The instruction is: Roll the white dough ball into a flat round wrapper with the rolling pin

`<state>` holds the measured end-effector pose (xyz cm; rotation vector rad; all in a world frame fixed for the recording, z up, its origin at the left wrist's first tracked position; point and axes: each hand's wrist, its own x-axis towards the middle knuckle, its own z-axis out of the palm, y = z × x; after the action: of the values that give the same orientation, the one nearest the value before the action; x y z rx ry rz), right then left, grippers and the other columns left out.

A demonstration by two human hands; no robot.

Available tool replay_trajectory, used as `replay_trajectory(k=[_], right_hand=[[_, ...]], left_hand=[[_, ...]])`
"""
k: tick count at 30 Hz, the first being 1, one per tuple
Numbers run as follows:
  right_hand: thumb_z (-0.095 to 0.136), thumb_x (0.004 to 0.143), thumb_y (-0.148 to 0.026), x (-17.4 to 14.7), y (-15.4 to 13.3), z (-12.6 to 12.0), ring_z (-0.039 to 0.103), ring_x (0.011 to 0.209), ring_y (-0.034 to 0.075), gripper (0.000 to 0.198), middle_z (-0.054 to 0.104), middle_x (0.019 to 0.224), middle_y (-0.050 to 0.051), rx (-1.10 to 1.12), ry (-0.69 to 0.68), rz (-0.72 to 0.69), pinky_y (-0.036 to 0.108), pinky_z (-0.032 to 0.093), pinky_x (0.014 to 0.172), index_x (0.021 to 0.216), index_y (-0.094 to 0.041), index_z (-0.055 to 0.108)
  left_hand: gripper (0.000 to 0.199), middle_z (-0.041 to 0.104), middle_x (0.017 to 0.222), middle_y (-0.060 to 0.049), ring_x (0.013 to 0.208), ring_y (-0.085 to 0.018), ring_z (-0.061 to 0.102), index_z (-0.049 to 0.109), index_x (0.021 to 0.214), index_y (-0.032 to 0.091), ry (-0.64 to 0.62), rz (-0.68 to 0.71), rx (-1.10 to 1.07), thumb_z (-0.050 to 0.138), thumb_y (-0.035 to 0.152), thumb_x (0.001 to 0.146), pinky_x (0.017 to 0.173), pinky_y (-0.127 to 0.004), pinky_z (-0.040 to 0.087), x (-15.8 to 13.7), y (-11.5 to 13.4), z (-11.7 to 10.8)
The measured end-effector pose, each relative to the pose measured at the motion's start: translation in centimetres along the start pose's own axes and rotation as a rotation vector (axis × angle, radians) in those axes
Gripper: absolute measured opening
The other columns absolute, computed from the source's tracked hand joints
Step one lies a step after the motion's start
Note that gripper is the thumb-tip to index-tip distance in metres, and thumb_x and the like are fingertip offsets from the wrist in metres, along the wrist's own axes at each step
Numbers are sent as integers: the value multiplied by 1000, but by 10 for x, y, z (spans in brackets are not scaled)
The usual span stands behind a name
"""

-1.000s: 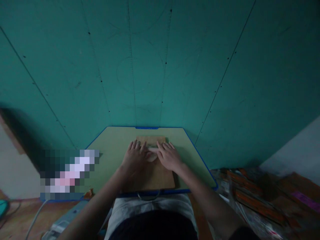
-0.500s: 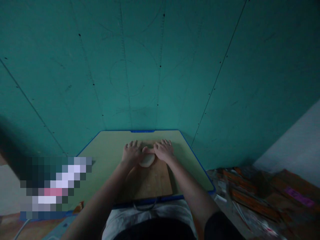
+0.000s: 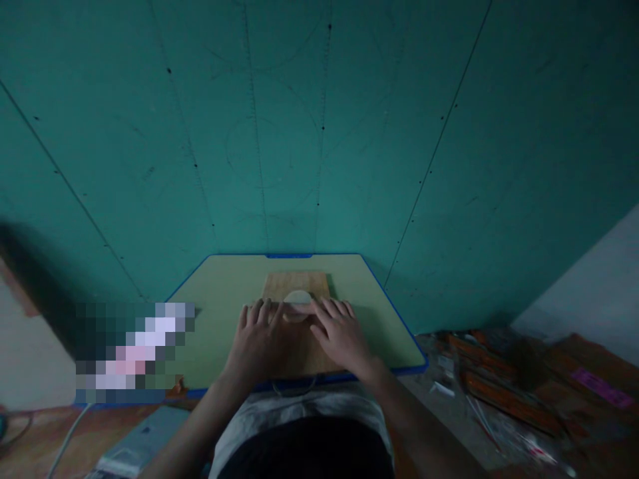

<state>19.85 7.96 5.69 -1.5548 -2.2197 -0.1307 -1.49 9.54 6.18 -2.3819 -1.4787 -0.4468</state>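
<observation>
A pale, round, flat piece of dough (image 3: pixel 298 297) lies on a wooden cutting board (image 3: pixel 312 356). Across the dough runs a thin wooden rolling pin (image 3: pixel 299 309), with dough showing on both its far and near sides. My left hand (image 3: pixel 257 332) is laid over the pin's left end, its fingers bent across it. Over the right end rests my right hand (image 3: pixel 341 329), fingers reaching over the pin and thumb pointing inward. Both hands hold the pin from above; their palms hide its ends.
Under the board is a pale folding table (image 3: pixel 224 279) with a blue edge, against a green panel wall (image 3: pixel 289 153). A blurred-out object covers the table's left side. A grey case (image 3: pixel 144 439) sits at lower left. Cardboard (image 3: pixel 579 372) and clutter lie on the floor at right.
Both hands and the rolling pin have moved back toward my body. The pin has gone from the dough's far edge to across it, and the board's far end now shows.
</observation>
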Motion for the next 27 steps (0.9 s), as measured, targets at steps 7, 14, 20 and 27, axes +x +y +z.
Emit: replay_trajectory(k=[7, 14, 20, 27], right_hand=[[47, 101, -33, -4, 4, -3, 50, 133, 29, 49, 53, 148, 14, 60, -43, -72, 46, 39, 113, 148, -18, 49], [33, 106, -37, 53, 37, 3, 45, 141, 24, 49, 49, 153, 10, 20, -188, -117, 41, 29, 119, 150, -19, 47], [29, 107, -39, 101, 45, 12, 50, 134, 27, 46, 59, 143, 12, -77, -238, 67, 46, 34, 111, 136, -21, 61], [27, 108, -39, 88, 30, 4, 54, 127, 29, 47, 62, 136, 15, -115, -229, 120, 46, 33, 107, 127, -18, 65]], left_hand=[[39, 62, 127, -21, 123, -38, 54, 62, 120, 16, 28, 52, -16, 44, 42, 98, 106, -56, 41, 6, -7, 2], [44, 62, 132, -20, 133, -37, 50, 61, 126, 14, -76, 60, -42, 47, 47, 99, 114, -56, 32, 46, -14, 20], [42, 69, 121, -15, 120, -32, 59, 70, 110, 18, -95, -5, -22, 36, 42, 103, 102, -48, 44, 88, -22, 33], [49, 57, 142, -22, 129, -38, 53, 55, 138, 11, -82, -34, 16, 41, 41, 102, 104, -53, 41, 72, -15, 29]])
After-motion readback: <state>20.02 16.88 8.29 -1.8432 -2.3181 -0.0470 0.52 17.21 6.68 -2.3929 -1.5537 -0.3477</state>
